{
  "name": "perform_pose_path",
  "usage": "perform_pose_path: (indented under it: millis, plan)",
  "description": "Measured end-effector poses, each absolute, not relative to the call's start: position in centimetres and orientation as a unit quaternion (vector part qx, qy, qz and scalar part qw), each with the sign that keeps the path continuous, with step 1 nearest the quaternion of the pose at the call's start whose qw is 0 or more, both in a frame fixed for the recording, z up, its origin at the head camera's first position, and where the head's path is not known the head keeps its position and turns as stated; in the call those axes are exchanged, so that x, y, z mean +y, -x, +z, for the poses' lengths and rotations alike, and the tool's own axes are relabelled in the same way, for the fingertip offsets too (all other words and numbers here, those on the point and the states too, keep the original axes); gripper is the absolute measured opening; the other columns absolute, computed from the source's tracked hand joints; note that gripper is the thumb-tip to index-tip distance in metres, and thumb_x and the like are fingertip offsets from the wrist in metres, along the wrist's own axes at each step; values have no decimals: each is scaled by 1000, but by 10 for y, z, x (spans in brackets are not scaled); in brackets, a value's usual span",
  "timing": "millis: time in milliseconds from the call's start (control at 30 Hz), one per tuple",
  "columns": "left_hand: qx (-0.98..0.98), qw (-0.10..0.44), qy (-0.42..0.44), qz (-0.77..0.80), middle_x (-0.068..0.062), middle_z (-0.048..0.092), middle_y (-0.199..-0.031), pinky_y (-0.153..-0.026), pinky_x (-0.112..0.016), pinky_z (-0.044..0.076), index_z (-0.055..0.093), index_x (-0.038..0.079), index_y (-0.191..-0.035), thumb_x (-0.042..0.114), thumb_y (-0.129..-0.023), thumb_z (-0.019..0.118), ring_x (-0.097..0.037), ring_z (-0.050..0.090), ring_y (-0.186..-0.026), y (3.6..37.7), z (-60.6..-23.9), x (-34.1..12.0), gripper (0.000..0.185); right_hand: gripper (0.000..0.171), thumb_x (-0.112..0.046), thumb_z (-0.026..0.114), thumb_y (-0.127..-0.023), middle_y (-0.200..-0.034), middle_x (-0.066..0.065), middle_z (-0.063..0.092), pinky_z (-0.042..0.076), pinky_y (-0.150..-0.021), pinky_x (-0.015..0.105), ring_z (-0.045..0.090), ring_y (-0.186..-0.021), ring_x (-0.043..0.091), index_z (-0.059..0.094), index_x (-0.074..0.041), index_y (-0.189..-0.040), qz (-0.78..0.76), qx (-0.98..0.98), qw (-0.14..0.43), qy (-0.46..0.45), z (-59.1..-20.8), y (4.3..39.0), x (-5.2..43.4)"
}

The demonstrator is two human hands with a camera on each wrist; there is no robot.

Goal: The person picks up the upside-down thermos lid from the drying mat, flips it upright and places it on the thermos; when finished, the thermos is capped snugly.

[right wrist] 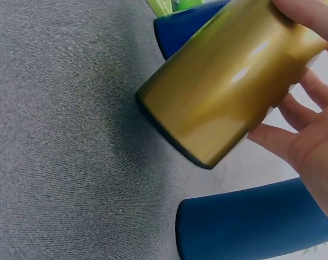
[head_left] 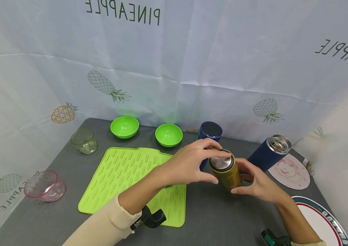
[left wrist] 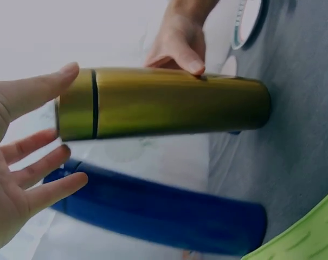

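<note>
A gold thermos (head_left: pixel 231 178) with a steel-topped lid (head_left: pixel 222 163) stands between the two hands on the right half of the table. My right hand (head_left: pixel 260 183) grips its body from the right, thumb on the near side and fingers behind. At the lid, my left hand (head_left: pixel 192 162) has its fingers spread, one finger lying over the lid's rim. The left wrist view shows the other left fingers (left wrist: pixel 55 195) extended beside the lid. Just behind the gold one is a shiny blue thermos (head_left: pixel 210 129), partly hidden by the left hand.
Right of the hands stands a navy bottle (head_left: pixel 264 156) with a bare steel neck, near a pink-printed disc (head_left: pixel 290 172) and a plate (head_left: pixel 313 222). A green mat (head_left: pixel 124 177) lies left, with two green bowls (head_left: pixel 124 127) behind it. Green (head_left: pixel 86 140) and pink (head_left: pixel 46 188) glasses stand farther left.
</note>
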State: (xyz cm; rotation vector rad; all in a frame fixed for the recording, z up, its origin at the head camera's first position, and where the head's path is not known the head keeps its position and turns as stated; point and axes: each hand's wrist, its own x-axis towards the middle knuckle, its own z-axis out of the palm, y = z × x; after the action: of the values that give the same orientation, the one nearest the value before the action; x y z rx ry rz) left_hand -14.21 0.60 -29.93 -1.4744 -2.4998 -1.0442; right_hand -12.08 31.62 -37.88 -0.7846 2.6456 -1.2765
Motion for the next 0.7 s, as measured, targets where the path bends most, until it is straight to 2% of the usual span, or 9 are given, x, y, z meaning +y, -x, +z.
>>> perform_pose_path:
  millis: [67,167,333,400,533,700]
  plan:
    - [-808,43,473,-349,2,60,-135,-103,-28,52,67,23,-136,33,-79,89,-13,58,-125,143,-298,-1,61,80,-2,84,-80,-134,-19,59,56,-93,20,60,-119,-5,43,-12,-148,-439,863,41,248,-378,121,317]
    - [-807,47,465,-361,5,66,-125,-94,-25,53,71,21,-129,32,-80,88,-10,62,-113,145,-295,-16,52,86,7,80,-80,-135,-17,59,55,-94,18,62,-119,-4,37,-10,-152,-472,848,21,238,-376,122,317]
    - [-819,7,438,-372,10,71,-112,-83,-20,53,74,22,-121,32,-84,84,-4,64,-97,148,-299,-46,40,105,19,74,-79,-147,-9,51,55,-96,18,61,-126,0,19,-11,-162,-538,807,-1,245,-378,130,315]
    - [-828,-8,425,-367,11,71,-110,-84,-21,53,74,23,-120,33,-85,83,-4,65,-96,149,-305,-58,38,108,22,72,-78,-150,-6,49,56,-96,20,60,-129,2,15,-12,-163,-563,787,-7,252,-380,133,313]
    - [-843,-53,401,-356,10,72,-109,-83,-27,55,73,24,-121,34,-86,81,-9,66,-97,153,-320,-79,37,106,25,69,-79,-148,-4,51,59,-93,22,62,-127,4,15,-11,-162,-592,766,-23,249,-387,140,310]
    - [-842,-130,363,-377,3,71,-120,-93,-38,57,69,19,-129,31,-86,81,-22,65,-111,164,-349,-98,46,103,23,68,-81,-144,-5,52,59,-91,22,63,-124,3,17,-14,-162,-609,760,-35,226,-397,146,305]
